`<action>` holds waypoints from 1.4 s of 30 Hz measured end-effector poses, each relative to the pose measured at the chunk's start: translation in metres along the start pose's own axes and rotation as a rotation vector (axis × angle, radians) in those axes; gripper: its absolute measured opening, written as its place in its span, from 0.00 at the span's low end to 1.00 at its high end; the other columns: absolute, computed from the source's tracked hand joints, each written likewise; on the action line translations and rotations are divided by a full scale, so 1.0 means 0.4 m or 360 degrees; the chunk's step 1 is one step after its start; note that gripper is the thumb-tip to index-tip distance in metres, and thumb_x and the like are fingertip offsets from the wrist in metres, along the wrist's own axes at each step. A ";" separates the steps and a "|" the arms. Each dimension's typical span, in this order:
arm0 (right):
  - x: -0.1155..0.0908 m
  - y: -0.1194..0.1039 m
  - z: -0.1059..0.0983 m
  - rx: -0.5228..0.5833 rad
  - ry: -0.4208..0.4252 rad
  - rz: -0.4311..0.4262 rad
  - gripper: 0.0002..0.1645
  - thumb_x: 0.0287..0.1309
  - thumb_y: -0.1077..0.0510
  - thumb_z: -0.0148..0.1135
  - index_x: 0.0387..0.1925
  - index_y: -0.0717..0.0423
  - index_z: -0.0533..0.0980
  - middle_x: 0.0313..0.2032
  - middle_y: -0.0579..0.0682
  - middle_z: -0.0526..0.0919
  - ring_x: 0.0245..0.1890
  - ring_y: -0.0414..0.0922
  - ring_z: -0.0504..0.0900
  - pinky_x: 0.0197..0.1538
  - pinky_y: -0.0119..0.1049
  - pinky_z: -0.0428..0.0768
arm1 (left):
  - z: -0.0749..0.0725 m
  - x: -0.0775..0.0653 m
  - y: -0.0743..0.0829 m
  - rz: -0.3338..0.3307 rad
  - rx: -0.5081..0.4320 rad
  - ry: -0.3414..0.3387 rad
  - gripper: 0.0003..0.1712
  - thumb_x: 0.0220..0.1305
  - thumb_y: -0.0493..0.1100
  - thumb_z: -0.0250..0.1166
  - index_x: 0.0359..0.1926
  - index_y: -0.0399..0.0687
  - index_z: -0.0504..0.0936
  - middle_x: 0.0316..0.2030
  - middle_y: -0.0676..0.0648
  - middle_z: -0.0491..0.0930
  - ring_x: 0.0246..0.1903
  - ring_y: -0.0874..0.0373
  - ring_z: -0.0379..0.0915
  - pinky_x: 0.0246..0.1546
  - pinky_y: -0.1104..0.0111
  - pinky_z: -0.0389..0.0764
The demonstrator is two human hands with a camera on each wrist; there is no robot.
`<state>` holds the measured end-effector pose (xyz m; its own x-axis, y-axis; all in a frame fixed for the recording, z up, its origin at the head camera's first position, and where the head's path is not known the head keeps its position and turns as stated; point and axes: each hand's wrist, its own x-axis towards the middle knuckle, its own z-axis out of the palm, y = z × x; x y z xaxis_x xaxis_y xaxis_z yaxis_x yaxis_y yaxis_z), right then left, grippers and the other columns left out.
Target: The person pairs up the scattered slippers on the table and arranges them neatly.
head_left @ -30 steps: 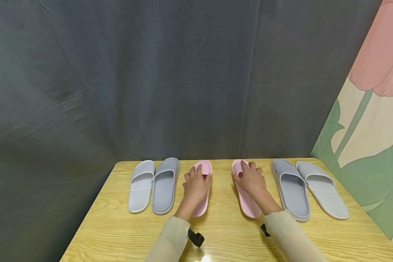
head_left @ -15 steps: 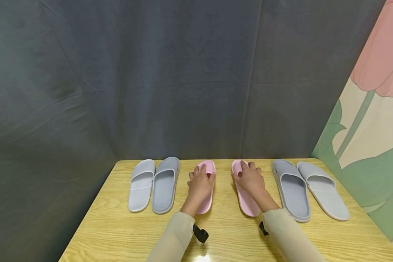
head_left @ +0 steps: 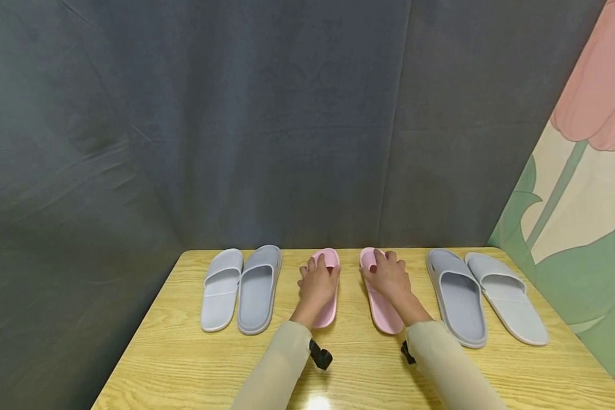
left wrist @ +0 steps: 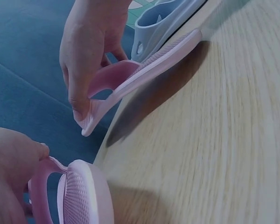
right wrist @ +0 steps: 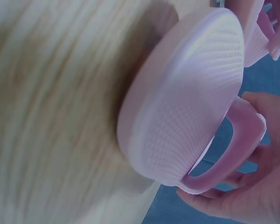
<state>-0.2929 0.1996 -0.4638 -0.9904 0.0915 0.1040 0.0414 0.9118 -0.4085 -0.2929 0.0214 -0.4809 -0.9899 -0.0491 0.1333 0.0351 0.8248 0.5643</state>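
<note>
Two pink slippers are in my hands near the middle of the table. My left hand (head_left: 318, 283) grips the strap of the left pink slipper (head_left: 328, 315). The strap of the right pink slipper (head_left: 384, 314) is held by my right hand (head_left: 391, 279). In the left wrist view, the right-hand slipper (left wrist: 151, 67) slants with its shadow on the table below it. The right wrist view shows fingers (right wrist: 245, 179) curled around the strap of the textured pink slipper (right wrist: 191, 98). Both toe ends point to the table's far edge, and a narrow gap lies between the slippers.
At the left stand a pale slipper (head_left: 220, 304) and a blue-grey slipper (head_left: 256, 307). To the right are a grey slipper (head_left: 461, 310) and a light grey slipper (head_left: 512, 310). A dark curtain (head_left: 287, 125) hangs behind the wooden table (head_left: 359, 370).
My left hand has moved right with its pink slipper. My right hand has shifted slightly left with the other, and the gap between them is narrower. The grey slippers have stayed put.
</note>
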 end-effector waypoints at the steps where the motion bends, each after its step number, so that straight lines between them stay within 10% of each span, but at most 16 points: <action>1: 0.002 0.000 0.000 0.0004 0.0000 0.0001 0.45 0.55 0.38 0.57 0.68 0.57 0.58 0.62 0.67 0.59 0.56 0.69 0.62 0.47 0.62 0.71 | 0.003 0.002 0.000 -0.0003 0.0004 -0.0002 0.37 0.65 0.64 0.49 0.67 0.48 0.61 0.64 0.37 0.61 0.58 0.38 0.57 0.47 0.43 0.66; 42: 0.081 -0.001 0.039 0.0181 -0.0130 0.0012 0.43 0.62 0.38 0.48 0.70 0.59 0.54 0.65 0.69 0.56 0.61 0.71 0.58 0.55 0.64 0.64 | 0.063 0.061 0.077 0.0005 0.0157 0.0027 0.35 0.65 0.64 0.50 0.61 0.44 0.67 0.52 0.37 0.69 0.50 0.39 0.63 0.39 0.47 0.70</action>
<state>-0.3269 0.1958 -0.4745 -0.9977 0.0614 0.0283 0.0384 0.8596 -0.5096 -0.3195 0.0596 -0.4808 -0.9873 -0.0551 0.1493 0.0238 0.8764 0.4810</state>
